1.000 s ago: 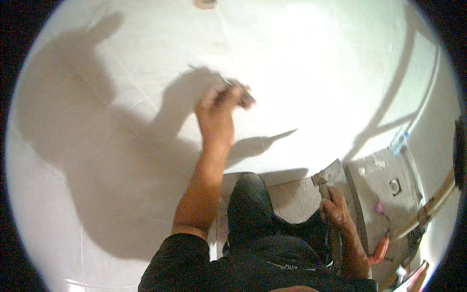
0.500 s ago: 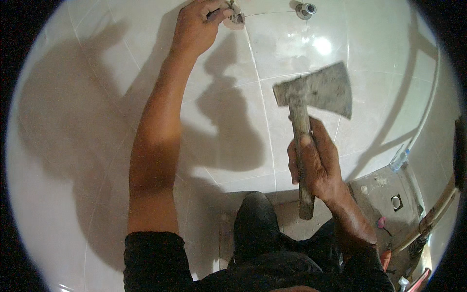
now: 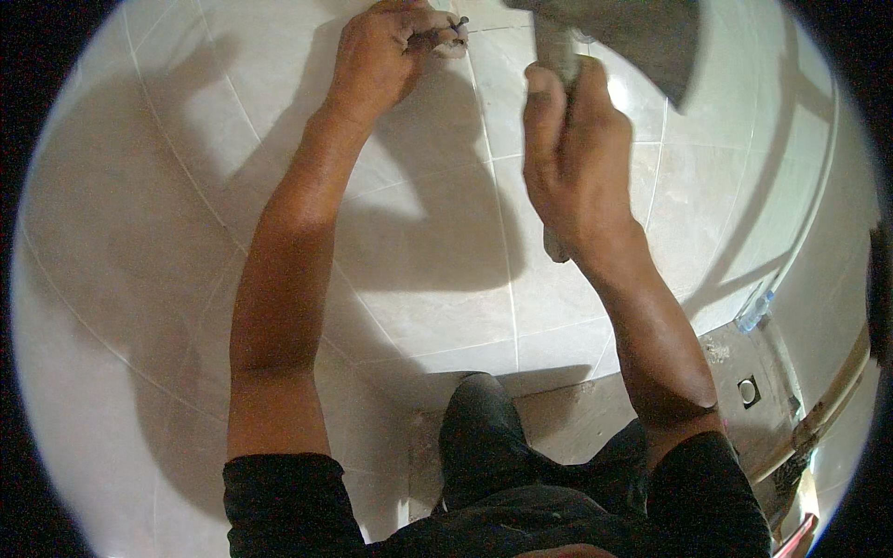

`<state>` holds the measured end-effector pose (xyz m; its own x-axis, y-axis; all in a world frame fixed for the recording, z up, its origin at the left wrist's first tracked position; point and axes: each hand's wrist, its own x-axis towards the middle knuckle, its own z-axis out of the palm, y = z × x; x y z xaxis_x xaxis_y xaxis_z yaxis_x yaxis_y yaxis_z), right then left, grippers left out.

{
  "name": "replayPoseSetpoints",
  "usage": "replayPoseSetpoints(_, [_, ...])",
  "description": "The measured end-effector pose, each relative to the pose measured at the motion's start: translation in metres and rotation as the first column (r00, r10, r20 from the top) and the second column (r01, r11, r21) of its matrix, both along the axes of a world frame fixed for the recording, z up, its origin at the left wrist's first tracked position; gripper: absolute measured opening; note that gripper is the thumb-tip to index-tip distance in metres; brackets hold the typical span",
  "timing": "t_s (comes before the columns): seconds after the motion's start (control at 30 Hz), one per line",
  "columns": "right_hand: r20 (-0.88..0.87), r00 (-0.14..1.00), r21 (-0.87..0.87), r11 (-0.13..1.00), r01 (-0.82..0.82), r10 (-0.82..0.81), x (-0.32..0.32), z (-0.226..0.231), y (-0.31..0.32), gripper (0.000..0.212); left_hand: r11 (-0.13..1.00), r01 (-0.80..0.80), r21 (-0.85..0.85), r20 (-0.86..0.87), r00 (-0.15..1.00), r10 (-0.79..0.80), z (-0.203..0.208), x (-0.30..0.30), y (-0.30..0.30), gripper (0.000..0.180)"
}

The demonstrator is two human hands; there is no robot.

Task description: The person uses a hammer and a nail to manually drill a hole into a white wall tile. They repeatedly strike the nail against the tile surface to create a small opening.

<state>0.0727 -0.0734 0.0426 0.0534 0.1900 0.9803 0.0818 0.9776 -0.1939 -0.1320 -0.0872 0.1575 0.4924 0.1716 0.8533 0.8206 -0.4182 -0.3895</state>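
My right hand [image 3: 586, 163] grips the wooden handle [image 3: 556, 65] of a hatchet, raised in front of the tiled wall. The hatchet's broad grey blade [image 3: 642, 37] points right and runs past the top edge of the picture. At the upper left, my left hand [image 3: 381, 56] is pinched around a small dark nail-like pin [image 3: 462, 21]. Its fingertips rest by a rough broken spot in the tile, which they mostly cover. The hatchet head is apart from the pin, to its right.
Pale wall tiles [image 3: 428, 325] with light joints fill most of the view. Down at the right are a floor drain [image 3: 748, 391], a clear plastic bottle [image 3: 755, 312] in the corner and a long pole [image 3: 837, 400] leaning there. My knee [image 3: 484, 409] is close to the wall's foot.
My right hand has lifted the hatchet up toward the top edge, nearer the camera. My left hand stays at the broken spot, its fingers shifted, with the pin now sticking out to the right.
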Motion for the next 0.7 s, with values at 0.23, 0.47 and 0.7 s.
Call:
replayPoseSetpoints(0.23, [-0.088, 0.993, 0.057, 0.996, -0.069, 0.074, -0.006, 0.006, -0.009, 0.030, 0.999, -0.052, -0.003, -0.013, 0.999, 0.052, -0.003, -0.009, -0.006, 0.013])
replayPoseSetpoints(0.47, [0.131, 0.986, -0.229, 0.971, -0.073, 0.105, 0.000, -0.014, -0.009, 0.026, 0.977, -0.074, 0.201, -0.132, 0.986, 0.102, -0.021, -0.001, -0.007, 0.014])
replayPoseSetpoints(0.7, [0.045, 0.975, -0.458, 0.872, -0.173, 0.217, 0.036, -0.068, -0.037, 0.022, 0.897, -0.147, 0.418, -0.175, 0.955, 0.238, -0.034, -0.022, 0.015, 0.026])
